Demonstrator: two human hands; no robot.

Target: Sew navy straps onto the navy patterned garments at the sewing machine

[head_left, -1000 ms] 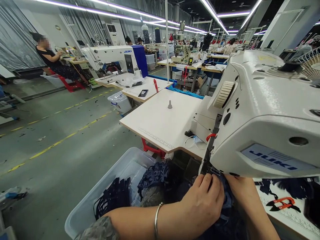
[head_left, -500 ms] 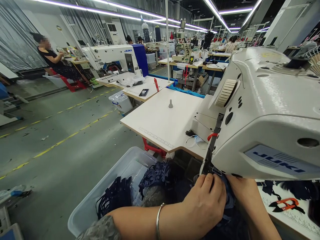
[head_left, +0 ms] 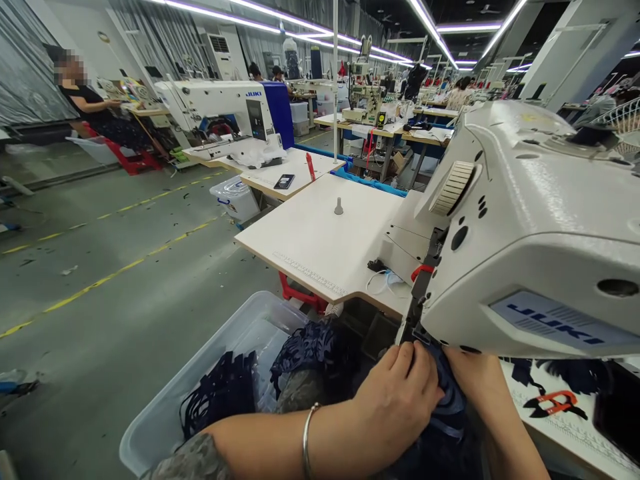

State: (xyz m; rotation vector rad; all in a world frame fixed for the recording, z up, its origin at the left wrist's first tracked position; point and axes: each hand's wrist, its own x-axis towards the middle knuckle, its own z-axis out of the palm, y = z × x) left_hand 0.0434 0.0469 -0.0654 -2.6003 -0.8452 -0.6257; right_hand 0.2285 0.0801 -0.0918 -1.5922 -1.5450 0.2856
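My left hand (head_left: 397, 397), a silver bracelet on its wrist, is closed on a dark navy garment piece (head_left: 446, 413) at the needle end of a white JUKI sewing machine (head_left: 535, 247). Its fingertips press together close beneath the machine head. Opposite it, my right hand (head_left: 467, 373) reaches under the head against the same cloth; its fingers are hidden behind the fabric and machine. The cloth hangs down between both wrists into my lap.
A translucent plastic bin (head_left: 200, 367) with navy straps (head_left: 220, 390) stands at my left. Orange-handled thread snips (head_left: 555, 403) lie on the right tabletop. Ahead is a white table (head_left: 320, 233) with a small grey peg (head_left: 339, 207). A person (head_left: 90, 107) sits far left.
The whole view has shifted slightly, the bin and snips appearing further left. Both hands stay at the cloth under the machine head, and more of the navy cloth shows between them.
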